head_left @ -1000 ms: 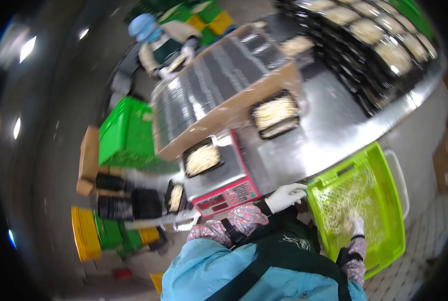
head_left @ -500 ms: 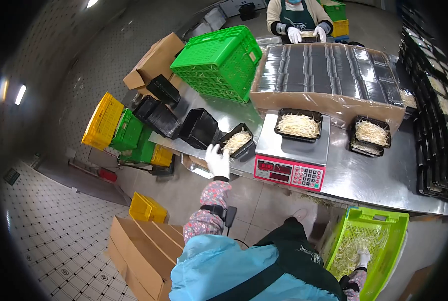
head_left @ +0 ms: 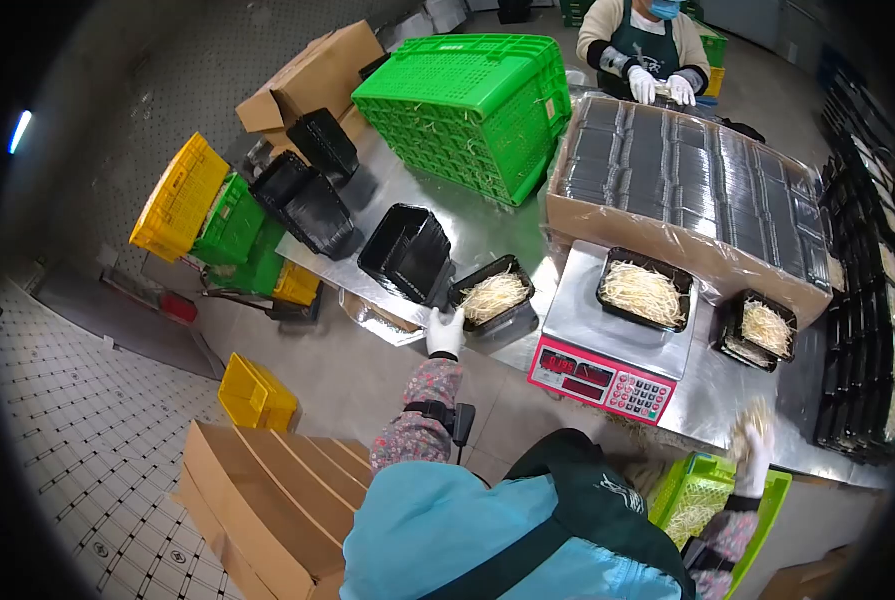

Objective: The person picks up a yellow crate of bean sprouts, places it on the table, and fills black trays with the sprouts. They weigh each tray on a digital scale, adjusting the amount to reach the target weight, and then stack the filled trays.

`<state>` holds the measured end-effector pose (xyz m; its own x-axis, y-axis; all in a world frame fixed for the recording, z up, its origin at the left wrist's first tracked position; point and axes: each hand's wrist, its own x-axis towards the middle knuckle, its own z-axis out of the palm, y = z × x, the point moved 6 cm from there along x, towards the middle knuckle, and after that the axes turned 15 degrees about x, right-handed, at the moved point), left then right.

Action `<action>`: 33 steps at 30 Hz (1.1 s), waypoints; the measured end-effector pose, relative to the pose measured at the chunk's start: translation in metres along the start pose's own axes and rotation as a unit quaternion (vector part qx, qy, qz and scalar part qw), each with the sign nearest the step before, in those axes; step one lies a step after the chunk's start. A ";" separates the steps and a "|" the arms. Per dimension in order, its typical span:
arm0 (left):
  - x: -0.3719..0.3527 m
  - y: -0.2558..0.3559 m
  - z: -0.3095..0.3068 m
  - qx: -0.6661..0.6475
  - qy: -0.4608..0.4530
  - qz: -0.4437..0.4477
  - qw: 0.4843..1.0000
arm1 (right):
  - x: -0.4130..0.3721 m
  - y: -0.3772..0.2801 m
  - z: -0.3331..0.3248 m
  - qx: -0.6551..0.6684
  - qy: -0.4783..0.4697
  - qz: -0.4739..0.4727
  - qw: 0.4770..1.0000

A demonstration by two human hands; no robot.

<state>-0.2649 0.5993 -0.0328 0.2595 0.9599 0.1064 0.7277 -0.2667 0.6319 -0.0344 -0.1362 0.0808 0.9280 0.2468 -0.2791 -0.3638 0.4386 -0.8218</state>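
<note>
My left hand point(head_left: 445, 332), in a white glove, is at the near table edge with its fingers apart, right beside the corner of a black plastic tray point(head_left: 492, 296) holding bean sprouts. My right hand point(head_left: 757, 455), also gloved, is raised above the lime-green crate point(head_left: 762, 510), closed around a bunch of bean sprouts point(head_left: 750, 420). Another black tray of sprouts point(head_left: 644, 292) rests on the scale point(head_left: 602, 385), whose red display is lit. To its right, a sprout-filled tray point(head_left: 764, 328) sits on top of another one.
Nested black trays point(head_left: 405, 255) stand left on the steel table, near a large green crate point(head_left: 467, 110). A carton of packed trays point(head_left: 687, 225) lies behind the scale. Filled trays are stacked point(head_left: 872, 330) at the right. A co-worker point(head_left: 647, 50) stands opposite.
My right hand has risen out of the lime-green crate with bean sprouts in it. My left hand stays near the tray. The camera view has shifted.
</note>
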 end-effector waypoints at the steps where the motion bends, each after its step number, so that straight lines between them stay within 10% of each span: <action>1: -0.015 0.015 -0.004 0.024 0.005 -0.003 1.000 | 0.015 -0.017 0.070 -0.023 -0.068 -0.014 0.997; 3: -0.043 0.035 -0.004 -0.136 -0.162 -0.167 0.963 | 0.028 -0.031 0.219 -0.036 -0.190 -0.025 0.981; 9: -0.054 0.047 0.000 -0.275 -0.137 -0.153 0.939 | 0.063 0.060 0.485 -0.132 -0.466 -0.036 0.874; 13: -0.059 0.044 0.000 -0.301 -0.143 -0.161 0.929 | 0.073 0.156 0.556 -0.354 -0.545 -0.330 0.685; 17: -0.065 0.050 -0.012 -0.305 -0.150 -0.153 0.928 | 0.097 0.278 0.540 -0.596 -0.610 -0.193 0.486; 23: -0.045 0.056 -0.053 -0.068 0.003 0.072 0.995 | 0.107 0.217 0.536 -0.507 -0.590 -0.131 0.614; 27: -0.036 0.132 -0.068 0.109 0.038 0.315 0.942 | 0.097 0.139 0.518 -0.359 -0.546 -0.141 0.744; 33: -0.033 0.165 0.004 0.219 -0.151 0.384 0.884 | 0.064 0.056 0.439 -0.439 -0.500 -0.180 0.724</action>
<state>-0.1514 0.5231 0.0652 0.8932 0.4322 0.1238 0.4225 -0.9011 0.0977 -0.0310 0.2839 0.2352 0.2683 0.9483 0.1697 0.4860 0.0188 -0.8738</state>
